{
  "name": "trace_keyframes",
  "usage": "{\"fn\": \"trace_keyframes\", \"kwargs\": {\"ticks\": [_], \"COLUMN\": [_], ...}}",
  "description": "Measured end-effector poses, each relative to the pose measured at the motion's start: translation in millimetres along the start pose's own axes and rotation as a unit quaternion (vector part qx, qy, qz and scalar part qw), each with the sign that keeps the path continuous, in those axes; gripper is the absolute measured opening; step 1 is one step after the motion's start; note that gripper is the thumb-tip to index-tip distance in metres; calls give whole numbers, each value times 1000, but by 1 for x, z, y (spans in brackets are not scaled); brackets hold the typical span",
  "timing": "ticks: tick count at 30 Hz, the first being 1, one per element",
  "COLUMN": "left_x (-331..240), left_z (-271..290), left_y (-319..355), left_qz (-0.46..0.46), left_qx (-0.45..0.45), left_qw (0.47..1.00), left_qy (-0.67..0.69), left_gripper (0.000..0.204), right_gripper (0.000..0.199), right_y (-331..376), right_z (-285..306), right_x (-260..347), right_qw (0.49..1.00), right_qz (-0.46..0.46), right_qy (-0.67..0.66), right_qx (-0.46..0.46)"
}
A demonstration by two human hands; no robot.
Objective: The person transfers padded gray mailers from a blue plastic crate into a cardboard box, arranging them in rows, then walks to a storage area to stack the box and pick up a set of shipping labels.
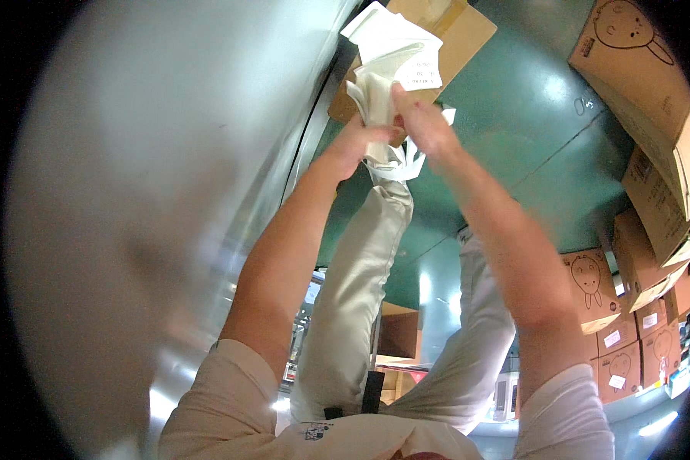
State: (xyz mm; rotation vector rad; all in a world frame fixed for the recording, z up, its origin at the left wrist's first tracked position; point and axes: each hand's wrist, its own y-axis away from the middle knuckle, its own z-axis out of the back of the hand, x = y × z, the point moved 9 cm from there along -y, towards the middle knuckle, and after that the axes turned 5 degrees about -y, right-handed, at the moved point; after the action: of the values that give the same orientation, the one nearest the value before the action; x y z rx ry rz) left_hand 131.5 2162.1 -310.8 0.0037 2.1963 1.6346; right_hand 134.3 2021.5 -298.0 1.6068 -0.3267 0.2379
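Note:
Both hands meet at the top middle around a bundle of crumpled white paper sheets [395,57], some of them with printing. My left hand [356,144] is closed on the lower left side of the bundle, its thumb across the front. From the right, my right hand [425,124] grips the same bundle, a finger or thumb pointing up along it. Loose strips of white paper [408,162] hang below the hands. Behind the sheets lies a brown cardboard box [464,34], partly hidden by them.
A large pale, shiny surface [130,192] fills the left side. Under me is a green floor [529,115]. Cardboard boxes with rabbit drawings, such as a near one [590,287], are stacked along the right. An open cardboard box [400,333] shows between my legs.

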Motion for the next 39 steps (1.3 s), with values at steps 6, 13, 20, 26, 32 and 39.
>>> {"fn": "trace_keyframes", "kwargs": {"ticks": [6, 13, 20, 26, 32, 39], "left_x": [-19, -112, -120, -123, -130, -165], "left_z": [-25, -7, -111, -108, -101, -75], "left_y": [12, 18, -19, -29, -29, -22], "left_qz": [-173, -137, -306, -342, -352, -375], "left_qx": [-105, -146, 93, 48, 42, -153], "left_qw": [930, 810, 347, 324, 383, 469], "left_qy": [-306, -551, -882, -881, -853, -785], "left_gripper": [75, 73, 31, 18, 17, 60], "right_gripper": [70, 47, 39, 41, 43, 43], "right_y": [12, -8, 7, -5, -6, -3], "right_z": [-12, 19, 26, 43, 43, 43], "right_x": [-2, 1, 14, -4, -2, -6], "right_qw": [980, 909, 866, 914, 917, 918], "right_qz": [1, 123, 154, 198, 209, 197], "right_qy": [201, 398, 472, 352, 337, 341], "right_qx": [10, -17, 57, 37, 49, 39]}}
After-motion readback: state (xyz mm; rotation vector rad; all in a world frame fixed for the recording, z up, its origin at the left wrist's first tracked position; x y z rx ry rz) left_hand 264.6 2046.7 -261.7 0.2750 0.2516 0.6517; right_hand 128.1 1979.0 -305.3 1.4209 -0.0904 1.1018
